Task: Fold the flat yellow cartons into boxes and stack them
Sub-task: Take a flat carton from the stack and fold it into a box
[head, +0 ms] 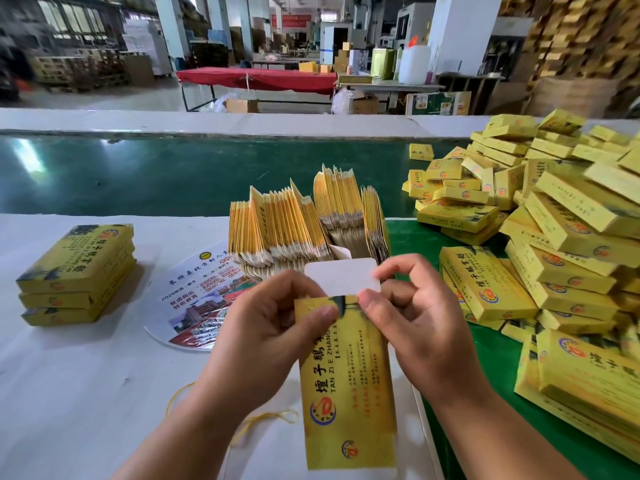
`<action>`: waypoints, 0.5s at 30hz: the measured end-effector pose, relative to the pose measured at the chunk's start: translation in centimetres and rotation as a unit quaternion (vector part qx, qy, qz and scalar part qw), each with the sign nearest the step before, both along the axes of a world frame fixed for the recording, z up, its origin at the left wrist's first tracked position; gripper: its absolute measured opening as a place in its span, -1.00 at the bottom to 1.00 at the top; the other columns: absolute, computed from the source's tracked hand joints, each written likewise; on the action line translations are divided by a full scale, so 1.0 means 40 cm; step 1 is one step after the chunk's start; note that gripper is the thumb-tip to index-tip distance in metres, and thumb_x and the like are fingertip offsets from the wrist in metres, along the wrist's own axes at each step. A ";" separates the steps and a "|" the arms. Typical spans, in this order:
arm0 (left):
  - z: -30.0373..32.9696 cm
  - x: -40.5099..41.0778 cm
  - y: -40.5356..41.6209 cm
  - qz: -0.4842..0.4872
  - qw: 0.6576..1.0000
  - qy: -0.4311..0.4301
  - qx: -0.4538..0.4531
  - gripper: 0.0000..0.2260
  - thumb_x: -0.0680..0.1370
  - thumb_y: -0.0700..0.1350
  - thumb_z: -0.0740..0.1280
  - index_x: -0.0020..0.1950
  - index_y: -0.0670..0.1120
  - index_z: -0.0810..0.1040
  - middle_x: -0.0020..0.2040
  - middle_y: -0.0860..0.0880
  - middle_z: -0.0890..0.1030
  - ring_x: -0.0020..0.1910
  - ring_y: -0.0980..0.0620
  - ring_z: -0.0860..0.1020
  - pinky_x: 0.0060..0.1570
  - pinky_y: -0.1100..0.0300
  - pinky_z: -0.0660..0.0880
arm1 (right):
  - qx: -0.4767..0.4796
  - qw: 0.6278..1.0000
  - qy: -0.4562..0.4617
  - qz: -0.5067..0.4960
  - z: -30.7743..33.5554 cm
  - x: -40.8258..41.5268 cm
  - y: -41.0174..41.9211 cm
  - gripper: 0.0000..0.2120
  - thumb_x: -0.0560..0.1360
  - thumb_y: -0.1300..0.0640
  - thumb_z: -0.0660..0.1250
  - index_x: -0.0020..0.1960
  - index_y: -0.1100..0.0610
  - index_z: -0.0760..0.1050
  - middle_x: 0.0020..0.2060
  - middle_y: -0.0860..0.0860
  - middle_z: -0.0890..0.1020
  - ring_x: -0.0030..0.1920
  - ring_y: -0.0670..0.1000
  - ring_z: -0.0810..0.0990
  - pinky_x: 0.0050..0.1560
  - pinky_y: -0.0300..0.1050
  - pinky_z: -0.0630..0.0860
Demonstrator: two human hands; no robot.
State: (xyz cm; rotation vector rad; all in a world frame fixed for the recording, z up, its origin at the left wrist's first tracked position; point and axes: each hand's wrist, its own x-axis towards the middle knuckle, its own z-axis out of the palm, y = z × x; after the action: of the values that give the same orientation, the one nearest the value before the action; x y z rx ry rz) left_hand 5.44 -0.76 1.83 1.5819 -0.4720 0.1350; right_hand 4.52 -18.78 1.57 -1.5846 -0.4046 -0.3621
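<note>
Yellow carton sits centre-bottom of frame, held up off the white table. Long axis runs near-vertical in frame, far end toward the flat stock. White tuck flap sticks up from that far end, open, not tucked.

Left hand: fingers curled, thumb pressed on the carton's top-left corner, gripping the left edge. Right hand: thumb and forefinger pinching the flap's right corner, other fingers loosely curled. Both hands are at the far end; right is on the flap, so the fold-down likely comes from it.

Bundle of flat cartons stands on edge just beyond the hands. Three-high stack of folded boxes at left; loose heap of folded boxes at right on the green belt.

Can't see: carton's near end (cut off around the frame bottom), whether the body is squared up or flat, side dust flaps behind the fingers. Right-edge boxes are blurred.
</note>
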 end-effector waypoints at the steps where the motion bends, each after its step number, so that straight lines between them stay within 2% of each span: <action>1: 0.003 -0.001 -0.003 -0.008 0.999 0.014 -0.035 -0.77 0.42 -0.03 0.51 0.00 -0.02 0.56 -0.32 -0.17 0.61 -0.34 -0.18 0.62 -0.39 0.08 0.55 | 0.016 0.999 0.029 0.003 -0.001 0.004 -0.004 -0.70 0.39 -0.08 0.42 0.09 -0.09 0.48 -0.43 0.14 0.54 -0.40 0.02 0.49 -0.39 -0.10 0.45; 3: 0.003 -0.001 -0.009 -0.021 0.996 0.041 -0.076 -0.56 0.41 -0.15 0.50 0.23 0.03 0.46 -0.27 -0.11 0.66 -0.28 -0.10 0.68 -0.33 0.12 0.60 | 0.019 0.997 0.074 0.011 -0.005 0.010 -0.011 -0.51 0.35 -0.12 0.44 0.25 -0.19 0.43 -0.34 0.18 0.64 -0.32 0.06 0.59 -0.28 -0.03 0.54; 5: 0.002 0.002 -0.006 -0.018 0.995 0.065 -0.075 -0.38 0.34 -0.18 0.48 0.35 0.04 0.37 -0.29 -0.05 0.67 -0.28 -0.02 0.68 -0.30 0.14 0.61 | 0.017 0.994 0.102 0.041 -0.005 0.012 -0.014 -0.53 0.35 -0.11 0.44 0.24 -0.13 0.51 -0.29 0.29 0.65 -0.27 0.11 0.63 -0.22 0.07 0.57; 6: 0.002 0.005 -0.003 -0.022 0.993 0.083 -0.076 -0.35 0.32 -0.18 0.51 0.36 0.03 0.37 -0.27 -0.05 0.68 -0.25 -0.03 0.69 -0.27 0.13 0.62 | 0.024 0.992 0.112 0.058 -0.005 0.013 -0.015 -0.58 0.35 -0.10 0.44 0.19 -0.09 0.56 -0.27 0.33 0.66 -0.27 0.11 0.64 -0.23 0.06 0.58; 7: 0.004 0.007 0.000 -0.035 0.991 0.100 -0.078 -0.37 0.32 -0.17 0.54 0.34 0.00 0.41 -0.21 -0.07 0.70 -0.19 -0.08 0.70 -0.24 0.11 0.63 | 0.034 0.990 0.118 0.072 -0.006 0.015 -0.016 -0.61 0.36 -0.08 0.45 0.16 -0.04 0.59 -0.27 0.32 0.67 -0.27 0.10 0.66 -0.26 0.02 0.60; 10: 0.006 0.011 0.004 -0.078 0.989 0.108 -0.070 -0.62 0.34 -0.17 0.54 0.12 -0.04 0.56 -0.06 -0.17 0.70 -0.10 -0.17 0.69 -0.18 0.10 0.62 | 0.052 0.986 0.124 0.100 -0.006 0.015 -0.017 -0.61 0.39 -0.01 0.44 0.19 0.09 0.59 -0.29 0.23 0.70 -0.27 0.10 0.69 -0.30 0.01 0.63; 12: 0.004 0.010 0.002 -0.075 0.990 0.096 -0.070 -0.72 0.34 -0.15 0.55 -0.01 -0.05 0.58 -0.12 -0.16 0.68 -0.18 -0.15 0.68 -0.23 0.11 0.60 | 0.058 0.985 0.111 0.116 -0.002 0.013 -0.017 -0.66 0.43 0.04 0.41 0.19 0.09 0.62 -0.29 0.24 0.68 -0.28 0.11 0.69 -0.33 0.02 0.64; 15: 0.003 0.011 0.001 -0.043 0.994 0.067 -0.080 -0.80 0.32 -0.10 0.52 -0.14 -0.10 0.57 -0.24 -0.11 0.63 -0.34 -0.09 0.62 -0.37 0.13 0.55 | 0.047 0.988 0.089 0.119 0.002 0.011 -0.018 -0.76 0.46 0.08 0.38 0.10 0.07 0.68 -0.30 0.20 0.69 -0.34 0.06 0.67 -0.40 -0.09 0.60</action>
State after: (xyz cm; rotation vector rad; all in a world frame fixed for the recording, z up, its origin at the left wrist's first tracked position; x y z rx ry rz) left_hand 5.86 -0.73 1.95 1.4009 -0.4130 0.0015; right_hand 4.97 -19.52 1.63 -1.4437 -0.4275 -0.0547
